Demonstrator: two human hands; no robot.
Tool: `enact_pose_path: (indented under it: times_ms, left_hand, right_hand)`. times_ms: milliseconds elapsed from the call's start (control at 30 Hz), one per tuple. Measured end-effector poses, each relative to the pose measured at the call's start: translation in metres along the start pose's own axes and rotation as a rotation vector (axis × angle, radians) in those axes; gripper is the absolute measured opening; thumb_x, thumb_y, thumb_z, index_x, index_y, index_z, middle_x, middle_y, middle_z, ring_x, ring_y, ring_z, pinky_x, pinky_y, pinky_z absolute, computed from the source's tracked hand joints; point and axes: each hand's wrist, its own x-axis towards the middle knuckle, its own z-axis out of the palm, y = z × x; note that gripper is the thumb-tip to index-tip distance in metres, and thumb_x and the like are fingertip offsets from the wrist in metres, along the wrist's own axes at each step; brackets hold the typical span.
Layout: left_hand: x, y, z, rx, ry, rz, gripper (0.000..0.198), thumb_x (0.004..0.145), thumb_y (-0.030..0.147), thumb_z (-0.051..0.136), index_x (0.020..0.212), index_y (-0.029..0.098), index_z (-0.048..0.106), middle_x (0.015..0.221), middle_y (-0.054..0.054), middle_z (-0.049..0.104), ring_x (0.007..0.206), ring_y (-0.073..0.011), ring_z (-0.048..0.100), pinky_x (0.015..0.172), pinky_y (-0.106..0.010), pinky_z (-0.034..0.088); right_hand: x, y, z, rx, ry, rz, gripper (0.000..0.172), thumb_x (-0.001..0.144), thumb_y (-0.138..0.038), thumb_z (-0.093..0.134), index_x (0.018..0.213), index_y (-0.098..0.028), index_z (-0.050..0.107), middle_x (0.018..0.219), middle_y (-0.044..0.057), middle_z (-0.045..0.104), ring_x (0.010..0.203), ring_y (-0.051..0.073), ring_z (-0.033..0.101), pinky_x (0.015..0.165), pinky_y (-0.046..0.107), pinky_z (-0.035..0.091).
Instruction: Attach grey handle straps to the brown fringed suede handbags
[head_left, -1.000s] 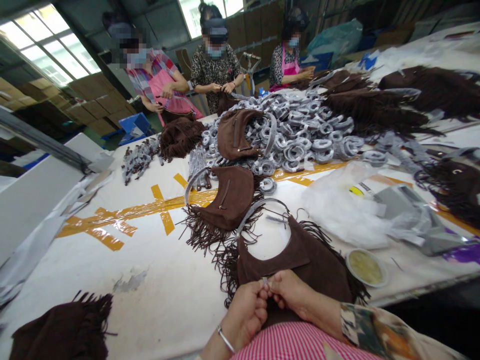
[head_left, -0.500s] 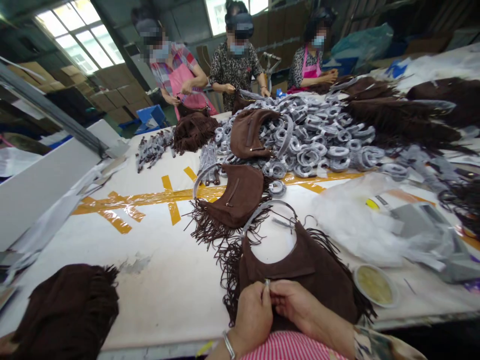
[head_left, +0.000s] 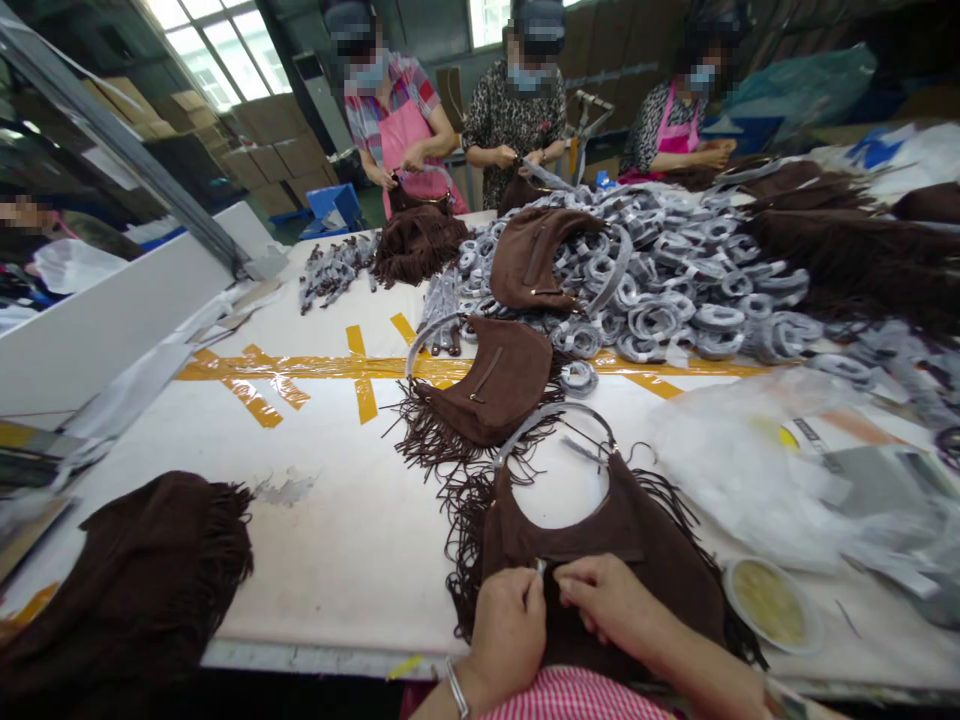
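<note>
A dark brown fringed handbag (head_left: 570,530) lies flat before me at the table's front edge. Its looped handle (head_left: 559,410), wrapped in clear plastic, points away from me. My left hand (head_left: 510,625) is closed over the front of the bag, pinching a small pale shiny piece (head_left: 541,567) at the fingertips. Just to its right, my right hand (head_left: 611,605) is closed too, thumb and finger pressed together over the bag. Whatever those fingers hold is too small to make out. Beyond it lies a second fringed handbag (head_left: 495,385) with a zip.
Grey plastic-wrapped handles (head_left: 652,270) form a big heap with a third handbag (head_left: 536,258) on it. A round tub (head_left: 771,602) and clear plastic bags (head_left: 742,470) are at right. Brown fringed bags (head_left: 150,570) lie front left. Three co-workers (head_left: 517,130) stand or sit across the table.
My right hand has moved slightly right, opening a gap between it and my left hand. The left keeps its pinch. The view has shifted, so the scene sits differently in the frame.
</note>
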Motion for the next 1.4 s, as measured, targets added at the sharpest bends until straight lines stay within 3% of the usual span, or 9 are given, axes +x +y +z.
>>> enact_pose_path:
  times_ms: [167, 300, 400, 500, 633, 833, 967, 1233, 1400]
  left_hand:
    - [-0.004, -0.004, -0.004, 0.145, 0.009, 0.098, 0.036, 0.095, 0.024, 0.034, 0.083, 0.019, 0.067, 0.082, -0.011, 0.07, 0.079, -0.022, 0.063, 0.072, -0.034, 0.038]
    - [-0.007, -0.005, -0.001, 0.125, 0.015, 0.073, 0.036, 0.095, 0.023, 0.033, 0.086, 0.018, 0.068, 0.086, -0.013, 0.07, 0.082, -0.0233, 0.064, 0.074, -0.035, 0.039]
    - [-0.008, -0.003, -0.001, 0.099, 0.028, 0.055, 0.036, 0.095, 0.024, 0.033, 0.081, 0.018, 0.066, 0.083, -0.013, 0.069, 0.08, -0.0232, 0.062, 0.072, -0.035, 0.037]
    - [-0.004, 0.001, -0.003, -0.05, 0.057, -0.022, 0.032, 0.092, 0.027, 0.041, 0.072, 0.018, 0.064, 0.075, -0.01, 0.067, 0.072, -0.0204, 0.057, 0.067, -0.035, 0.031]
    - [0.004, 0.005, -0.003, -0.581, 0.028, -0.324, 0.028, 0.08, 0.025, 0.059, 0.053, 0.017, 0.056, 0.055, -0.001, 0.051, 0.055, -0.0119, 0.042, 0.056, -0.03, 0.022]
    - [0.008, 0.006, -0.001, -1.054, -0.141, -0.584, 0.012, 0.078, 0.025, 0.051, 0.071, 0.016, 0.053, 0.055, 0.007, 0.036, 0.041, -0.0037, 0.02, 0.044, -0.021, 0.008]
    - [0.016, 0.009, -0.007, -1.281, -0.226, -0.78, 0.014, 0.082, 0.024, 0.05, 0.071, 0.016, 0.047, 0.056, 0.01, 0.032, 0.038, -0.0003, 0.016, 0.04, -0.014, 0.008]
    - [0.03, 0.018, -0.013, -1.333, -0.405, -0.941, 0.027, 0.089, 0.025, 0.039, 0.063, 0.018, 0.038, 0.051, 0.012, 0.026, 0.032, 0.0003, 0.019, 0.036, -0.011, 0.01]
    - [0.028, 0.003, -0.02, -1.035, -0.372, -0.709, 0.029, 0.09, 0.036, 0.047, 0.074, 0.014, 0.055, 0.053, 0.003, 0.05, 0.036, -0.0041, 0.038, 0.037, -0.014, 0.02]
  right_hand:
    - [0.002, -0.044, -0.025, -0.598, 0.023, -0.574, 0.03, 0.087, -0.015, 0.049, 0.106, -0.022, 0.071, 0.097, 0.006, 0.067, 0.093, 0.018, 0.061, 0.085, 0.029, 0.046]
    - [0.024, -0.059, -0.02, -0.988, -0.232, -0.693, 0.022, 0.084, -0.014, 0.053, 0.093, -0.022, 0.072, 0.09, 0.005, 0.065, 0.085, 0.018, 0.06, 0.07, 0.027, 0.043]
    - [0.034, -0.057, -0.014, -1.148, -0.261, -0.744, 0.015, 0.081, -0.014, 0.056, 0.073, -0.018, 0.069, 0.081, 0.004, 0.064, 0.08, 0.018, 0.058, 0.062, 0.028, 0.037]
    - [0.034, -0.048, -0.011, -1.159, -0.191, -0.847, 0.011, 0.079, -0.012, 0.058, 0.071, -0.017, 0.065, 0.078, 0.003, 0.063, 0.077, 0.018, 0.055, 0.062, 0.029, 0.037]
    - [0.029, -0.021, -0.005, -1.08, 0.027, -0.975, 0.012, 0.082, -0.009, 0.056, 0.077, -0.016, 0.064, 0.081, 0.005, 0.062, 0.078, 0.019, 0.051, 0.071, 0.032, 0.042]
    - [0.02, 0.015, 0.006, -0.728, 0.274, -1.104, 0.025, 0.094, -0.008, 0.04, 0.098, -0.013, 0.065, 0.087, 0.008, 0.061, 0.081, 0.018, 0.049, 0.077, 0.031, 0.044]
    - [0.011, 0.017, 0.01, -0.796, 0.34, -1.053, 0.028, 0.096, -0.009, 0.037, 0.108, -0.012, 0.063, 0.091, 0.009, 0.062, 0.084, 0.019, 0.049, 0.078, 0.033, 0.041]
    - [0.023, 0.011, 0.022, -0.863, 0.56, -0.989, 0.031, 0.096, -0.016, 0.043, 0.072, -0.018, 0.062, 0.066, 0.003, 0.058, 0.069, 0.017, 0.049, 0.066, 0.034, 0.035]
    - [-0.002, 0.016, 0.003, -0.79, 0.495, -0.882, 0.036, 0.093, -0.014, 0.045, 0.126, -0.017, 0.06, 0.114, 0.012, 0.07, 0.102, 0.022, 0.064, 0.085, 0.035, 0.051]
